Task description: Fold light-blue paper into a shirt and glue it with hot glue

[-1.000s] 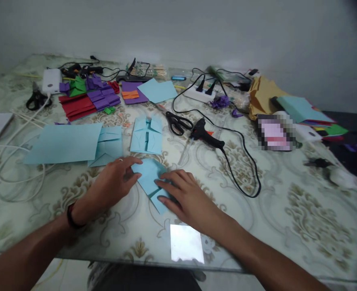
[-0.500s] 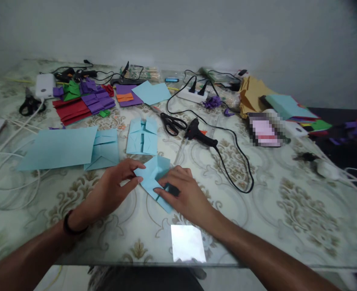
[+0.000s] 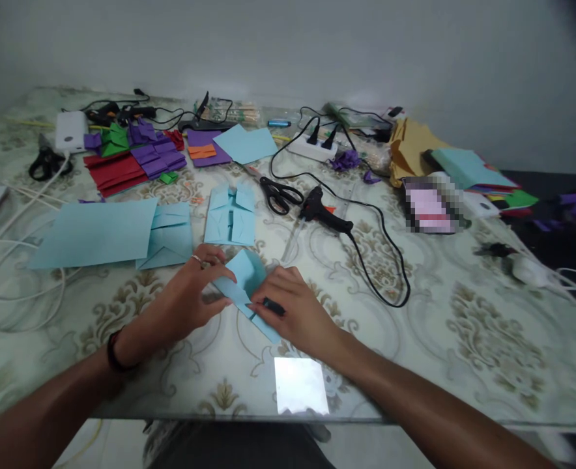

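A light blue sheet (image 3: 247, 268), partly folded, lies at a slant on the patterned table between my hands. My left hand (image 3: 190, 290) pinches its left edge between thumb and fingers. Fingers of my right hand (image 3: 290, 306) press on the right part of the same paper, and a small dark object (image 3: 273, 306) shows beneath them. Just behind stands a folded light blue piece (image 3: 230, 216). Further left, a flat blue sheet (image 3: 100, 233) overlaps another folded blue piece (image 3: 171, 236).
Black scissors (image 3: 281, 195) and a black glue gun (image 3: 324, 212) with a looping cord lie behind my right hand. Coloured folded papers (image 3: 116, 172), a power strip (image 3: 312, 148) and a brown paper bundle (image 3: 412, 150) line the back. White cables (image 3: 21, 221) coil at left.
The left flap of the blue paper has been folded over toward the right, with my left hand curled over it. My right hand has stayed nearly in place.
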`<state>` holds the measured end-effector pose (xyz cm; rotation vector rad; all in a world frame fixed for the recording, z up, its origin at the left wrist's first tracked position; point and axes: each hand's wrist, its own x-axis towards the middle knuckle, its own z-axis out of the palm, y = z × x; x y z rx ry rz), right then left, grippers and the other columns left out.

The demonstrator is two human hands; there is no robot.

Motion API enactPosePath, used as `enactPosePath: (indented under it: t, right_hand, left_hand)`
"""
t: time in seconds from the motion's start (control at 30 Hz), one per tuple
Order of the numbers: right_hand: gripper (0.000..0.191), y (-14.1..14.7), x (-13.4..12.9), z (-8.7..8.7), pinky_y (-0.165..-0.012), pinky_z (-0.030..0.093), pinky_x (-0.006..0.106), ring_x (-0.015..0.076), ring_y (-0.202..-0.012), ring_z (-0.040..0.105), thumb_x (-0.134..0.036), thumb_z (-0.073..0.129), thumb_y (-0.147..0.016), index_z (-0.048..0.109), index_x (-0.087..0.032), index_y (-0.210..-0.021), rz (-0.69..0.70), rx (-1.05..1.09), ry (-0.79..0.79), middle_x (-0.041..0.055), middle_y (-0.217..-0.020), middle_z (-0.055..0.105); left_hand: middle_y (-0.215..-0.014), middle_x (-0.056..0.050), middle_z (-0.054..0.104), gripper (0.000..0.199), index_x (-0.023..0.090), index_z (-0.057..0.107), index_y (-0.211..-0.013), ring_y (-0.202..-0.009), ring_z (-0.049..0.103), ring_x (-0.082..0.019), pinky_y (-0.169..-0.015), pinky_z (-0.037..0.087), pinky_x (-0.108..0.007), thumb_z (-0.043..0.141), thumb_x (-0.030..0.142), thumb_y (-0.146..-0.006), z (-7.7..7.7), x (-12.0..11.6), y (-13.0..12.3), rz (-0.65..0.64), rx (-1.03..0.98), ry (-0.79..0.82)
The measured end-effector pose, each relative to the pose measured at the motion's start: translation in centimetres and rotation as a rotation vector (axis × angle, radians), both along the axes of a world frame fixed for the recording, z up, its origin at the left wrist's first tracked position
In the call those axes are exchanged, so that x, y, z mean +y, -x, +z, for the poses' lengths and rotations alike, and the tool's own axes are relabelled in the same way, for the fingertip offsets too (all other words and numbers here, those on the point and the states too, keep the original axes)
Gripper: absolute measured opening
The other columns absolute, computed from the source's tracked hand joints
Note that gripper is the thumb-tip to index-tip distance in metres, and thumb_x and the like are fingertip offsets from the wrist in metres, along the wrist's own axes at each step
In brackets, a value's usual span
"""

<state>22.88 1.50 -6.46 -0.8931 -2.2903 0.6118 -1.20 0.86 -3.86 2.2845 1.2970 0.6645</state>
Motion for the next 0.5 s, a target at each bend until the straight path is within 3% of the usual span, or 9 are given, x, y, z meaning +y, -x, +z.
enactPosePath:
  t: [0.13,0.3,0.5]
  right_hand:
    - [0.013,-0.03,0.06,-0.18,-0.082,0.039,0.035,0.0207,-0.085,0.06,-0.023,0.067,-0.1,0.066,-0.021,-0.087,0.001,-0.021,-0.008,0.0013,-0.082,0.071]
    - [0.013,-0.13,0.15,-0.53,-0.081,0.043,0.034,0.0189,-0.081,0.063,-0.024,0.066,-0.101,0.066,-0.02,-0.089,0.011,-0.008,-0.001,0.0018,-0.084,0.071]
    - [0.013,-0.12,0.06,-0.48,-0.075,0.049,0.031,0.0186,-0.08,0.063,-0.018,0.059,-0.102,0.068,-0.02,-0.092,0.034,0.033,-0.014,0.0041,-0.085,0.07]
  left_hand:
    - [-0.128,-0.013,0.06,0.014,0.018,0.07,-0.092,-0.126,0.062,-0.03,-0.108,0.052,-0.048,0.075,0.008,-0.085,0.48,0.05,-0.2,0.002,0.006,0.074]
    - [-0.11,-0.007,0.07,0.016,0.019,0.066,-0.083,-0.098,0.071,-0.022,-0.086,0.058,-0.033,0.072,0.005,-0.083,0.31,-0.03,-0.27,-0.017,-0.01,0.071]
    - [-0.111,-0.007,0.07,0.015,0.019,0.069,-0.087,-0.1,0.071,-0.021,-0.09,0.056,-0.031,0.07,0.004,-0.084,0.38,-0.36,-0.37,-0.034,0.002,0.038]
